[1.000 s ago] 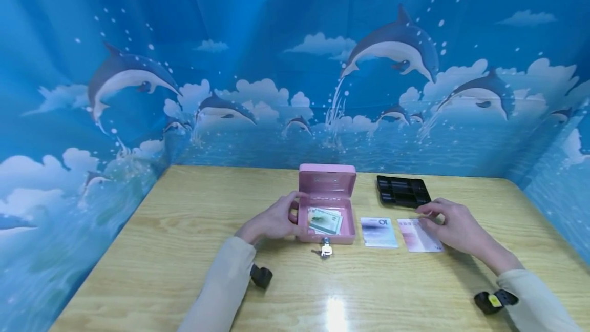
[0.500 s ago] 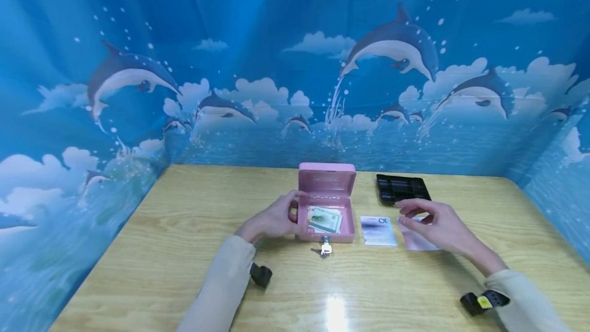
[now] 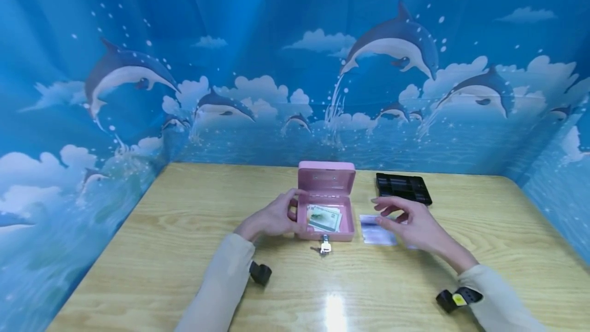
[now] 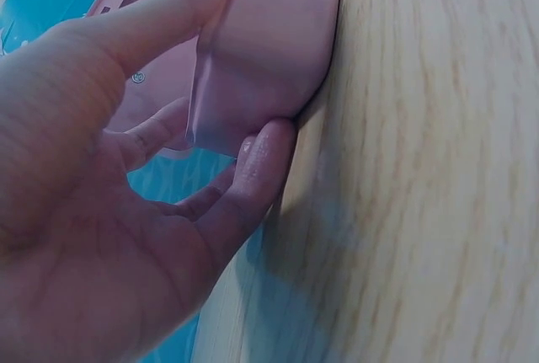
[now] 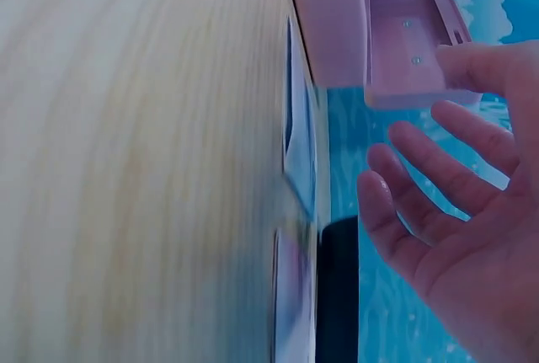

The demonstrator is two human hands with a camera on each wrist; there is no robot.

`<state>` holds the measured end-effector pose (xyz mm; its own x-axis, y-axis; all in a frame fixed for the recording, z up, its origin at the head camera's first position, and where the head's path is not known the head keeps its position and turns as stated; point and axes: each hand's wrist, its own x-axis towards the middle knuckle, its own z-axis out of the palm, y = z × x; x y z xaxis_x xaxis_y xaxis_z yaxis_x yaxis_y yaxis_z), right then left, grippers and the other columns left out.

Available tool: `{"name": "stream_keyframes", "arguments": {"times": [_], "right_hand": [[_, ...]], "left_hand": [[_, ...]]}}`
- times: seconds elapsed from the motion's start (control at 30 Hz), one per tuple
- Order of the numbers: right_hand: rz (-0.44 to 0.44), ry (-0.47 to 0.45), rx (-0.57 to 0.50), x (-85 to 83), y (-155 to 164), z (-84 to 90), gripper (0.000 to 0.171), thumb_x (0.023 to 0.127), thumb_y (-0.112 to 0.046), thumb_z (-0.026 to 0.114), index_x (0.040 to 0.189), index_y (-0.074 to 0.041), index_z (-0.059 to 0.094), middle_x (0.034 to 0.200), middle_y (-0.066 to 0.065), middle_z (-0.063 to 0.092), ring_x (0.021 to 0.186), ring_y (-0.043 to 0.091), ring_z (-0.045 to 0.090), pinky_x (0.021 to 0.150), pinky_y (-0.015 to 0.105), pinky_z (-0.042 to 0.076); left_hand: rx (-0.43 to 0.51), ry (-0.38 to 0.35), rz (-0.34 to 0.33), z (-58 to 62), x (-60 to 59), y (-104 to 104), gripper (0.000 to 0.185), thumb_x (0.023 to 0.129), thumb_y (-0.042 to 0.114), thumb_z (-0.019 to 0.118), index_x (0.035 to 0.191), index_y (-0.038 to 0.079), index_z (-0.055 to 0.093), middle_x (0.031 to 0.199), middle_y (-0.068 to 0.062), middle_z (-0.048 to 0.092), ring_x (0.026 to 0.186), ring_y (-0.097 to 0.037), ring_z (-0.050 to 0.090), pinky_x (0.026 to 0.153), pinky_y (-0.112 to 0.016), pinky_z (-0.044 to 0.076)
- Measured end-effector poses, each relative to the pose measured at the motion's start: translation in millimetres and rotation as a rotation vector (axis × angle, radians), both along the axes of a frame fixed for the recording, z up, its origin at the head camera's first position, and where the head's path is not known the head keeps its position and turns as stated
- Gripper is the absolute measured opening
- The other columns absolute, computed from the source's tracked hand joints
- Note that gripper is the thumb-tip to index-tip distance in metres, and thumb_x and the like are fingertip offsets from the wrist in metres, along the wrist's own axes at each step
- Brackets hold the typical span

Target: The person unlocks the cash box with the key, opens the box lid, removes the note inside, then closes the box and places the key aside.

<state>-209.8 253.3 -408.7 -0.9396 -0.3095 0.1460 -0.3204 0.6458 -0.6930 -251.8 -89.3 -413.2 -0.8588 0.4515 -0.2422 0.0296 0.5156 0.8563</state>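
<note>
The left hand (image 3: 272,218) is gripping the left wall of the pink cash box (image 3: 326,208), thumb over the rim and fingers curling around the outside. The box is sitting mid-table with its lid standing open, and a few banknotes (image 3: 325,219) are lying flat inside. A key (image 3: 324,245) is hanging out of the front lock.

The right hand (image 3: 407,221) is hovering with fingers relaxed and spread, holding nothing, just above the blue-grey banknote (image 3: 375,229) lying on the wooden table (image 3: 184,250) right beside the box. There's a pinkish note (image 5: 286,296) next to that one; the head view is hiding it under the hand, but the right wrist view is showing its edge. A black coin tray (image 3: 403,189) is sitting farther back, near the dolphin backdrop (image 3: 392,50).

If you're doing this yourself: thin paper flat on a glossy tabletop is annoying to lift, so I'd be pressing a fingertip down and sliding the note toward the edge or buckling it a little to get a thumb under. Keeping that left hand bracing the box seems smart too, since it looks light enough to skid.
</note>
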Motion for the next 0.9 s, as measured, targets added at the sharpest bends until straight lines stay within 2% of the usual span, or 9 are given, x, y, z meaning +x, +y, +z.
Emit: {"name": "stream_keyframes", "arguments": {"times": [0.23, 0.6, 0.73, 0.9], "right_hand": [[0.027, -0.01, 0.001, -4.2, -19, 0.4, 0.043, 0.097, -0.032, 0.071, 0.136, -0.014, 0.064, 0.131, 0.006, 0.069, 0.104, 0.016, 0.067, 0.08, 0.025, 0.058], [0.106, 0.0, 0.0, -10.6, -48, 0.5, 0.039, 0.095, -0.02, 0.073, 0.133, -0.019, 0.067, 0.129, 0.005, 0.07, 0.108, 0.022, 0.066, 0.078, 0.024, 0.058], [0.117, -0.012, 0.013, -14.7, -56, -1.5, 0.038, 0.094, -0.022, 0.074, 0.132, -0.019, 0.068, 0.122, 0.004, 0.072, 0.102, 0.02, 0.066, 0.073, 0.023, 0.058], [0.134, -0.045, 0.049, -20.2, -63, -4.3, 0.041, 0.094, -0.025, 0.074, 0.134, -0.016, 0.066, 0.112, 0.003, 0.07, 0.087, 0.014, 0.064, 0.065, 0.024, 0.055]], "left_hand": [[0.006, 0.009, -0.008, 0.5, -0.2, 0, 0.092, 0.079, 0.017, 0.089, 0.154, 0.02, 0.036, 0.137, -0.015, 0.056, 0.11, -0.024, 0.065, 0.102, -0.042, 0.056], [0.01, -0.012, -0.002, 0.3, -0.1, -1, 0.091, 0.079, 0.016, 0.088, 0.154, 0.021, 0.036, 0.138, -0.015, 0.055, 0.108, -0.023, 0.065, 0.1, -0.041, 0.057], [0.013, -0.01, -0.004, -0.1, -0.8, -1, 0.091, 0.079, 0.016, 0.088, 0.154, 0.021, 0.036, 0.137, -0.015, 0.055, 0.107, -0.023, 0.065, 0.099, -0.04, 0.058], [0.008, -0.005, -0.006, -0.9, -0.8, -1, 0.09, 0.079, 0.018, 0.088, 0.153, 0.022, 0.037, 0.138, -0.015, 0.054, 0.107, -0.022, 0.064, 0.097, -0.039, 0.058]]}}
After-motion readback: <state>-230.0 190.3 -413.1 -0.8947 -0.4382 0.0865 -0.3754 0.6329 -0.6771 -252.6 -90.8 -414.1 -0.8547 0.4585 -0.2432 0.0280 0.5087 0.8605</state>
